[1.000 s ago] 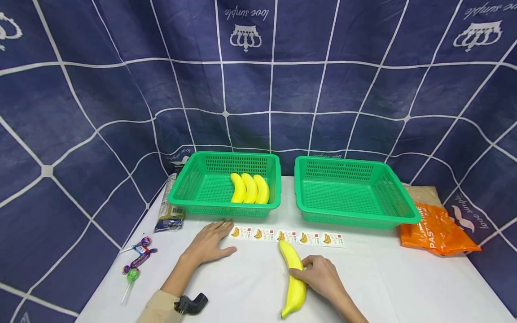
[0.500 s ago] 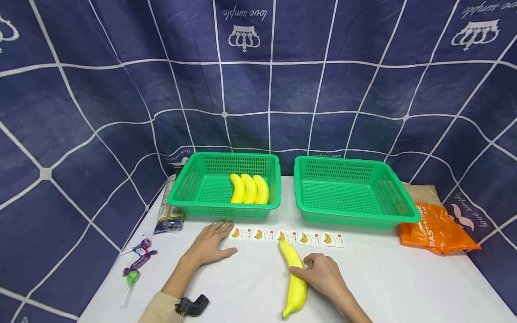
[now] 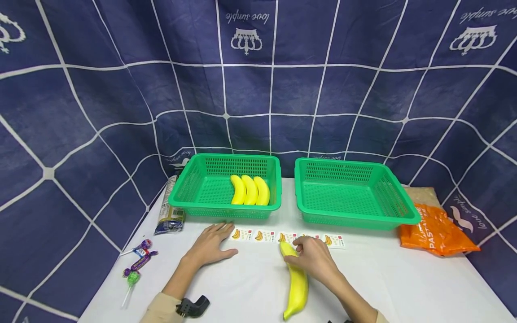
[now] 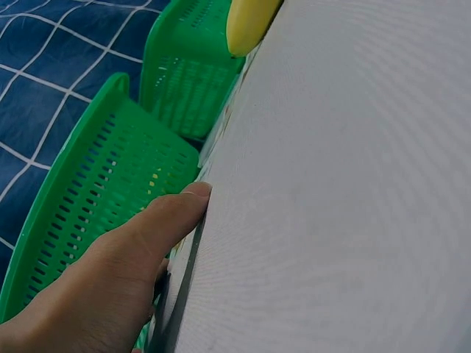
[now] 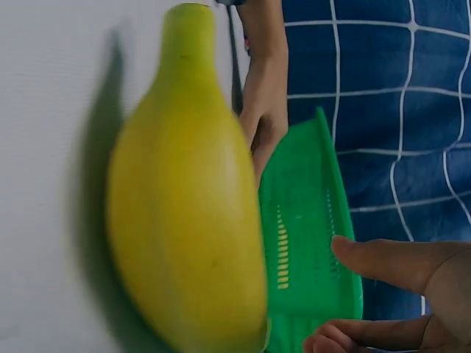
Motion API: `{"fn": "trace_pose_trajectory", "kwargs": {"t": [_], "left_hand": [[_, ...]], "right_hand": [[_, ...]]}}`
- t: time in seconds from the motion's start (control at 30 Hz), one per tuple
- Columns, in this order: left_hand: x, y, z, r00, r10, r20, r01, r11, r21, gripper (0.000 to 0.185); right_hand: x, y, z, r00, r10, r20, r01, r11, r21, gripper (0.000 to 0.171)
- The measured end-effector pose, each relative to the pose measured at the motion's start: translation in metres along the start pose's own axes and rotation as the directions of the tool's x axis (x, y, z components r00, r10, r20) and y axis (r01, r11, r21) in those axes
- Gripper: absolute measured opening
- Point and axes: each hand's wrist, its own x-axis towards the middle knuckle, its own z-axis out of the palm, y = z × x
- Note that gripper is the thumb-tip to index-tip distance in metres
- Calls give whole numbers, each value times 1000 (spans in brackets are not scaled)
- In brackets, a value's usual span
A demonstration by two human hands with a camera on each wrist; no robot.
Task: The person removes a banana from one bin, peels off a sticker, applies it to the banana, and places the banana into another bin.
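Observation:
A large yellow banana [image 3: 298, 291] lies lengthwise on the white table, its far tip at a strip of banana-picture stickers [image 3: 264, 236]. My right hand [image 3: 313, 256] is over the banana's far end and overlaps part of the strip. In the right wrist view its thumb [image 5: 360, 255] and fingers are spread apart beside the banana [image 5: 188, 206], with nothing between them. My left hand [image 3: 210, 244] rests flat on the table, fingertips right at the strip's left end and thumb stretched to the side.
Behind the strip stand two green baskets; the left basket [image 3: 224, 211] holds three small bananas [image 3: 251, 190], the right basket [image 3: 355, 220] holds nothing. An orange pasta bag [image 3: 436, 231] sits far right. Wrapped candies [image 3: 139, 262] and a dark packet [image 3: 169, 211] lie left.
My right hand has left the middle of the large banana and moved forward toward the strip. The banana and my left hand have stayed in place.

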Motion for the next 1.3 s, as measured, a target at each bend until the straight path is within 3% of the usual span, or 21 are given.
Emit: {"fn": "trace_pose_trajectory", "kwargs": {"t": [0.17,0.37,0.77,1.3], "left_hand": [[0,0,1,1000,-9,5,9,1000,1,83],[0,1,0,1000,-27,7,27,1000,-15,83],[0,-1,-2,999,-22,27,23,999,-27,83],[-1,-2,-1,1000,-9,10,10,999,-54,83]], "right_hand": [[17,-17,3,992,-113,46,113,994,-1,44],[41,-34,9,964,-237,123,234,971,40,48],[85,-62,33,884,-272,380,277,960,41,51],[119,-79,87,852,-336,402,397,915,-75,48]]}}
